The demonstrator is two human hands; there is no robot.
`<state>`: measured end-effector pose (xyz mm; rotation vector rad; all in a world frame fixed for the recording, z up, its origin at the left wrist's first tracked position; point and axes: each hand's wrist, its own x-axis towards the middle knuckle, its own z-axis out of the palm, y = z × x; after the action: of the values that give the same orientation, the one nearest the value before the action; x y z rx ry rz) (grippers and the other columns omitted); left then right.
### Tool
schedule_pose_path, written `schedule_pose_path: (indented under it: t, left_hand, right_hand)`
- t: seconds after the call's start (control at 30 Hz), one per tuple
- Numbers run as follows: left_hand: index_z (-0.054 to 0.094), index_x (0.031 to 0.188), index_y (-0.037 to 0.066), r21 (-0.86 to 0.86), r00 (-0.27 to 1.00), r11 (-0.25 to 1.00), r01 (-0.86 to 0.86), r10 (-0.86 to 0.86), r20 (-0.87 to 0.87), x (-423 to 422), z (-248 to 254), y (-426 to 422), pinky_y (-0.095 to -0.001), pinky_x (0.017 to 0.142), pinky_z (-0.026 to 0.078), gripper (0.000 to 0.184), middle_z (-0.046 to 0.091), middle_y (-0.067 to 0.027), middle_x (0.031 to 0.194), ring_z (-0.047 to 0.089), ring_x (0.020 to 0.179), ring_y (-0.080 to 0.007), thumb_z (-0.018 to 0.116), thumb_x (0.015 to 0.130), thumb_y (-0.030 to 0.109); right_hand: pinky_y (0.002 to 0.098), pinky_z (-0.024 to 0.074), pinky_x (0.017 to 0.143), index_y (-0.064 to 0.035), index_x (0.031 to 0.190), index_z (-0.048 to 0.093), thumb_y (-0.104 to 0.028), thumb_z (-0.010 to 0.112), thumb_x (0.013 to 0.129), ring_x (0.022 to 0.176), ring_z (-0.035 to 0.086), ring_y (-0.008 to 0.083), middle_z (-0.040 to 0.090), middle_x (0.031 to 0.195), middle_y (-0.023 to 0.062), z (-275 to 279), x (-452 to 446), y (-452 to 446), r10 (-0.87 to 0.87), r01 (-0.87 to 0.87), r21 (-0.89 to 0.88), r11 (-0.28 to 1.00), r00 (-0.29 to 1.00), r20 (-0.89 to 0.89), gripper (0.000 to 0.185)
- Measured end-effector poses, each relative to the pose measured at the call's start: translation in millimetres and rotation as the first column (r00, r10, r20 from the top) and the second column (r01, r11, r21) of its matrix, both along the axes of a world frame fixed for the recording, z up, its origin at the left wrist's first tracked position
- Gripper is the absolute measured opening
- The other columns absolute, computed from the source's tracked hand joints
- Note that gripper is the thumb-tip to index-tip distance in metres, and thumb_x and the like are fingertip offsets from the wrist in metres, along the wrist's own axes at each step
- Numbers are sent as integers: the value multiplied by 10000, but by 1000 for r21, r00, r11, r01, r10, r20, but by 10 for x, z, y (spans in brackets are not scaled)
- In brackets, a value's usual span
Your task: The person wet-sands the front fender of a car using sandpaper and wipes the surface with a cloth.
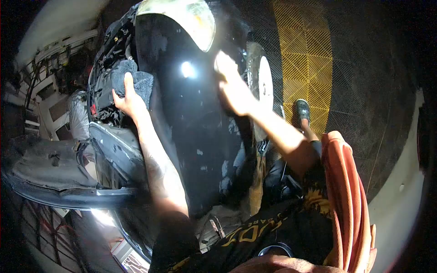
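Observation:
A dark car fender panel [182,109] fills the middle of the view, with dull patches and a bright light reflection on it. My left hand [129,98] holds a dark grey fluffy cloth [142,86] over the engine bay, left of the panel. My right hand [232,84] is on the panel's right edge, near a pale headlight-shaped area; glare and motion blur its fingers, and what they hold, if anything, cannot be made out.
The open engine bay [107,86] lies at the left, with a plastic-wrapped item [78,116] beside it. A wheel [265,82] stands at the right. Yellow floor tiles [307,59] run behind it, with a shoe [302,110] on them.

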<state>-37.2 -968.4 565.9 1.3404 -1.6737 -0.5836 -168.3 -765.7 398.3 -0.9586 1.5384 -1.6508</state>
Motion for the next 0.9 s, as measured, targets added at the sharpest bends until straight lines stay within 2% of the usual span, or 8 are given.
schedule_pose_path:
  t: [0.17,0.23,0.27,0.33,0.57,0.7,0.87,0.9]
  left_hand:
    - [579,1247,-130,-43,996,998,-53,56,68,-27,46,0,-355,969,487,634,643,-226,1234,622,1072,-246,853,802,229]
    - [617,1200,-111,-14,1000,1000,-5,5,17,-77,29,56,-351,929,512,550,677,-201,1179,649,1010,-234,841,816,214]
    - [635,1169,-102,-35,999,999,-9,10,38,-68,23,44,-348,903,525,507,695,-184,1140,661,966,-224,836,821,208]
    - [623,1198,-107,-33,999,999,-16,18,36,-74,33,62,-352,922,518,547,678,-199,1179,650,1008,-234,840,816,219]
    - [602,1228,-117,-56,997,998,6,-2,81,-57,30,46,-358,946,509,615,662,-217,1214,642,1044,-252,835,816,275]
    - [605,1231,-111,-66,996,997,30,-24,90,-97,53,91,-354,945,505,587,665,-207,1212,638,1044,-247,821,834,263]
    - [616,1215,-101,4,999,999,-32,32,18,-119,52,85,-341,913,521,541,676,-187,1184,644,1013,-220,834,824,200]
    - [625,1200,-97,-29,997,997,-65,66,37,-142,48,108,-336,900,529,507,682,-180,1171,653,988,-214,824,834,193]
  right_hand:
    - [442,196,1219,50,1389,417,-101,494,914,1437,307,398,389,1468,294,-184,-370,-333,-30,30,-28,999,1000,10,504]
    - [418,116,1239,-4,1555,227,-121,451,969,1520,168,299,210,1625,199,-193,-45,133,51,-49,-54,997,998,40,639]
    - [430,99,1240,-7,1558,222,-150,438,984,1527,142,302,181,1635,198,-398,127,98,60,-40,-72,997,953,297,630]
    - [436,41,1249,12,1535,253,-101,483,923,1528,104,360,183,1613,252,-296,-31,113,-1,-4,-77,997,998,-70,663]
    - [399,186,1226,4,1513,308,-120,463,959,1481,258,315,272,1593,213,-433,91,180,55,-44,-55,998,976,211,589]
    - [381,191,1221,-56,1541,290,-147,468,974,1479,270,291,265,1599,200,-306,-335,-147,66,-71,96,993,996,58,601]
    - [435,133,1236,-65,1582,199,-176,482,999,1519,167,328,182,1637,183,-334,120,402,-3,23,-160,987,992,126,656]
    - [422,189,1220,-71,1578,212,-187,469,1012,1513,194,301,186,1638,175,-329,158,417,38,-5,-95,995,939,343,633]
